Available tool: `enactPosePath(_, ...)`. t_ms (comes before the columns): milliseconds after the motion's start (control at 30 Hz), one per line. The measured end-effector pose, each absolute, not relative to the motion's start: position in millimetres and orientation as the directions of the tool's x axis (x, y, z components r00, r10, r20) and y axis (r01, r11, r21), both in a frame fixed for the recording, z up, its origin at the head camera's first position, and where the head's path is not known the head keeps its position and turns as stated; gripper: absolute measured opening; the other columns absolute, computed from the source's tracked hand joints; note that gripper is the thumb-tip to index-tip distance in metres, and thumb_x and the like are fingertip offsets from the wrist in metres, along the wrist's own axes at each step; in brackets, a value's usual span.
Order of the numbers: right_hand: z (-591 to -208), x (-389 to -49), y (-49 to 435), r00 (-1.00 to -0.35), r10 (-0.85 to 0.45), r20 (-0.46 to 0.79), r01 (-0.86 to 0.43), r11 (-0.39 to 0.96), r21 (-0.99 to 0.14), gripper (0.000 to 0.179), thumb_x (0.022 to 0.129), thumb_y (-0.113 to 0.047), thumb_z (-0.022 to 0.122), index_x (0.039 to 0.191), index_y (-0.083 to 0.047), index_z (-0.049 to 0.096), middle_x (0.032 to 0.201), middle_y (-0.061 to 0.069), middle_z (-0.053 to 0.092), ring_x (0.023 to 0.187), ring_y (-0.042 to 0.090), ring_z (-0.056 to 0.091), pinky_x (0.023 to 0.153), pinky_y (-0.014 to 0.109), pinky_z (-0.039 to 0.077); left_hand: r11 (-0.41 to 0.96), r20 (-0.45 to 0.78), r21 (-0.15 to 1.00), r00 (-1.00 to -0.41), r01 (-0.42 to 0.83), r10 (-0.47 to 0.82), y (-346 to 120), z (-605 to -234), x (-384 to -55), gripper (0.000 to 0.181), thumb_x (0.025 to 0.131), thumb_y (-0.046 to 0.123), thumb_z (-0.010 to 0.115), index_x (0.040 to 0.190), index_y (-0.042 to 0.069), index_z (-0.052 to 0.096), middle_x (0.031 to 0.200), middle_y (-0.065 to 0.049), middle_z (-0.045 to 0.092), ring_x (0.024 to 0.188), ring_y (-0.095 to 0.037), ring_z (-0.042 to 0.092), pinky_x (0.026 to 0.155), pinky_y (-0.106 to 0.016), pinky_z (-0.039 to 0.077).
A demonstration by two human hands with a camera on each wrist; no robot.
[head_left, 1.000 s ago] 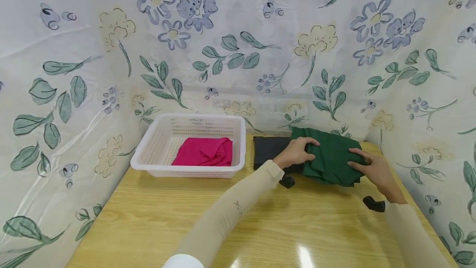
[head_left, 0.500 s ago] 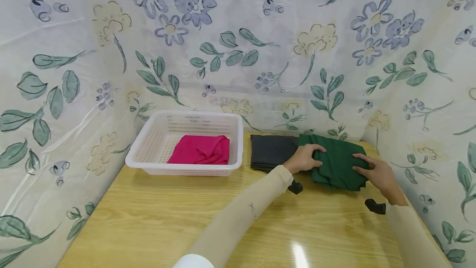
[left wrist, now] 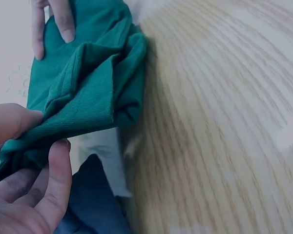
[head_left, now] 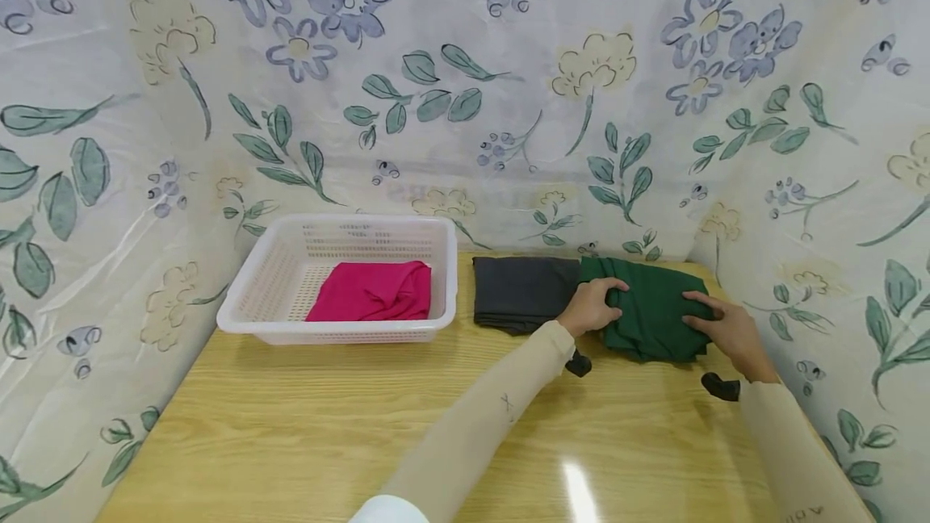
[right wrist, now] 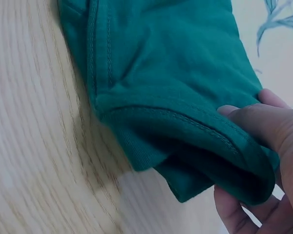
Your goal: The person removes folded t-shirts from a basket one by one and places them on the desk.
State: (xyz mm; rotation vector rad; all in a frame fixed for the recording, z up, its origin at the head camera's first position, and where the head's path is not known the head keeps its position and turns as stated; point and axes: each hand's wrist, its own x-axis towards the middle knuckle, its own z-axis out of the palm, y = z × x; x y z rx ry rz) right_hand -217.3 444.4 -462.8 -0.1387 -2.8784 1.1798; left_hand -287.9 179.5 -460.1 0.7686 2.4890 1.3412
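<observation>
A folded green garment (head_left: pixel 650 309) with stitched seams lies at the back right of the table. My left hand (head_left: pixel 590 307) grips its left edge; in the left wrist view, the thumb is above the cloth and the fingers (left wrist: pixel 58 190) curl beneath it. At the opposite edge, my right hand (head_left: pixel 734 333) pinches the garment, and the right wrist view shows the thumb (right wrist: pixel 254 119) on top with fingers under the layered hem. A folded dark grey garment (head_left: pixel 519 289) lies just left of the green one, its right side partly behind my left hand.
Left of the garments stands a white perforated plastic basket (head_left: pixel 243 321) with a folded pink garment (head_left: pixel 378 290) inside. Floral sheeting (head_left: pixel 436 144) rises behind the wooden table (head_left: pixel 327 426) and along both sides. Small black wrist pieces (head_left: pixel 722 387) hang below the hands.
The green garment, held in both hands, has shifted right and uncovered more of the dark grey one. The head view has turned slightly right. Both hands keep their hold.
</observation>
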Motion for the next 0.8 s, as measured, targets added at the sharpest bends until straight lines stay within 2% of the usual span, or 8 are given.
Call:
enactPosePath(67, -463.7, -220.6, 445.8, -0.995, 0.101, -0.001, 0.073, 0.709, -0.701, 0.059, 0.100, -0.027, 0.071, 0.152, -0.007, 0.051, 0.157, 0.035, 0.032, 0.115, 0.051, 0.057, 0.080, 0.042, 0.051, 0.444, 0.054, 0.831, -0.843, 0.336, 0.536, 181.5, -461.0, -288.8, 0.042, 0.098, 0.007, 0.070, 0.139, 0.017, 0.065, 0.146, -0.007, 0.058, 0.104, -0.018, 0.062, 0.077, -0.023, 0.044)
enactPosePath(167, -466.8, -225.3, 447.6, -0.994, 0.110, 0.005, 0.075, 0.717, -0.693, 0.058, 0.100, -0.025, 0.071, 0.152, -0.008, 0.052, 0.156, 0.034, 0.035, 0.110, 0.047, 0.058, 0.074, 0.036, 0.047, 0.428, 0.033, 0.851, -0.846, 0.303, 0.533, 183.7, -462.5, -289.5, 0.044, 0.099, 0.006, 0.069, 0.141, 0.015, 0.064, 0.147, -0.008, 0.057, 0.077, -0.016, 0.056, 0.069, -0.025, 0.043)
enactPosePath(267, -470.0, -230.7, 449.6, -0.994, 0.113, 0.007, 0.076, 0.705, -0.706, 0.057, 0.100, -0.021, 0.071, 0.152, -0.008, 0.052, 0.159, 0.032, 0.032, 0.128, 0.052, 0.050, 0.092, 0.051, 0.052, 0.425, 0.013, 0.863, -0.854, 0.272, 0.520, 185.7, -464.1, -290.6, 0.044, 0.099, 0.006, 0.069, 0.142, 0.016, 0.064, 0.146, -0.008, 0.057, 0.056, -0.013, 0.045, 0.063, -0.025, 0.042)
enactPosePath(367, -470.9, -236.3, 451.2, -0.993, 0.119, 0.005, 0.079, 0.696, -0.713, 0.057, 0.100, -0.022, 0.072, 0.152, -0.008, 0.052, 0.161, 0.031, 0.028, 0.143, 0.054, 0.032, 0.107, 0.066, 0.038, 0.432, 0.002, 0.864, -0.861, 0.258, 0.509, 188.4, -464.9, -292.1, 0.045, 0.099, 0.007, 0.069, 0.142, 0.016, 0.063, 0.146, -0.008, 0.058, 0.048, -0.012, 0.040, 0.060, -0.024, 0.042)
enactPosePath(433, -470.1, -239.2, 451.8, -0.993, 0.122, 0.004, 0.082, 0.694, -0.715, 0.057, 0.099, -0.020, 0.072, 0.151, -0.008, 0.052, 0.161, 0.032, 0.029, 0.143, 0.054, 0.031, 0.108, 0.068, 0.035, 0.444, 0.004, 0.857, -0.863, 0.263, 0.505, 190.4, -464.0, -292.5, 0.044, 0.099, 0.007, 0.069, 0.143, 0.016, 0.063, 0.146, -0.008, 0.057, 0.054, -0.013, 0.046, 0.063, -0.024, 0.043)
enactPosePath(533, -469.0, -241.3, 452.9, -0.992, 0.125, 0.003, 0.086, 0.703, -0.706, 0.056, 0.099, -0.018, 0.072, 0.151, -0.009, 0.053, 0.159, 0.033, 0.031, 0.142, 0.055, 0.033, 0.108, 0.068, 0.035, 0.481, -0.004, 0.833, -0.866, 0.274, 0.501, 193.8, -463.5, -292.8, 0.044, 0.100, 0.009, 0.069, 0.143, 0.016, 0.062, 0.147, -0.007, 0.057, 0.089, -0.016, 0.063, 0.074, -0.025, 0.045)
enactPosePath(633, -472.4, -241.9, 453.7, -0.992, 0.130, -0.001, 0.094, 0.719, -0.689, 0.054, 0.099, -0.016, 0.071, 0.150, -0.009, 0.055, 0.157, 0.034, 0.034, 0.140, 0.055, 0.036, 0.107, 0.067, 0.037, 0.532, -0.015, 0.793, -0.864, 0.296, 0.503, 196.6, -467.6, -293.6, 0.045, 0.101, 0.011, 0.069, 0.144, 0.017, 0.061, 0.148, -0.005, 0.056, 0.127, -0.023, 0.056, 0.090, -0.026, 0.048)
enactPosePath(800, -479.3, -243.5, 454.0, -0.990, 0.142, -0.013, 0.120, 0.777, -0.618, 0.053, 0.100, -0.019, 0.071, 0.149, -0.009, 0.055, 0.151, 0.039, 0.038, 0.131, 0.057, 0.044, 0.100, 0.065, 0.044, 0.596, -0.028, 0.720, -0.844, 0.354, 0.535, 198.1, -474.1, -294.1, 0.047, 0.102, 0.012, 0.067, 0.148, 0.016, 0.057, 0.144, -0.007, 0.060, 0.131, -0.025, 0.056, 0.102, -0.030, 0.049)
